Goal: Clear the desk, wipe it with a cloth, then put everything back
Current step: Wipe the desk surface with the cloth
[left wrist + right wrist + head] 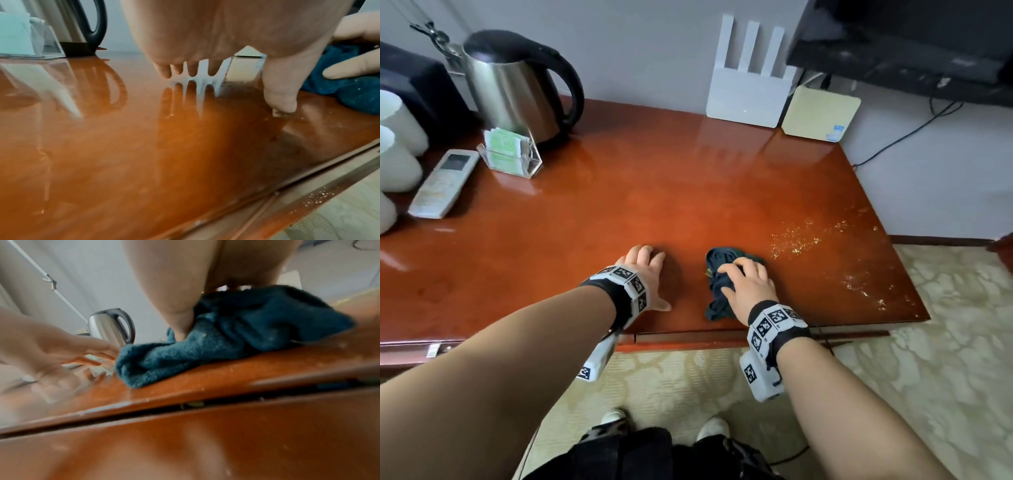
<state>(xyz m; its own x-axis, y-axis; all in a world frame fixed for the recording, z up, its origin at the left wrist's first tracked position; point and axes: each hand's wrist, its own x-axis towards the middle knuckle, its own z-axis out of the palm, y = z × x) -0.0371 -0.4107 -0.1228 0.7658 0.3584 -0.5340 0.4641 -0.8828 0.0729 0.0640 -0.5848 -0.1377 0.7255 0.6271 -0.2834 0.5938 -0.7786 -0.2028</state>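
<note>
- Glossy reddish desk [688, 192], specks [794, 236] toward its right edge.
- Fuzzy teal cloth [717, 263] scrunched near desk's front edge; right hand [748, 284] clutches it, hiding its middle.
- Left hand [645, 274] flat, fingers spread, on desk.

Crumpled dark-teal cloth [722, 274] lies near glossy red-brown desk's [619, 205] front edge.

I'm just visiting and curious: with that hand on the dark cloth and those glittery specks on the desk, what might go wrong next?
The specks lie close to the right edge of the desk, so a sweep by the right hand with the cloth may push them onto the carpet. The kettle, remote and card holder stand on the left part; a wide wipe could knock them, and the wood beneath would stay unwiped.
</note>
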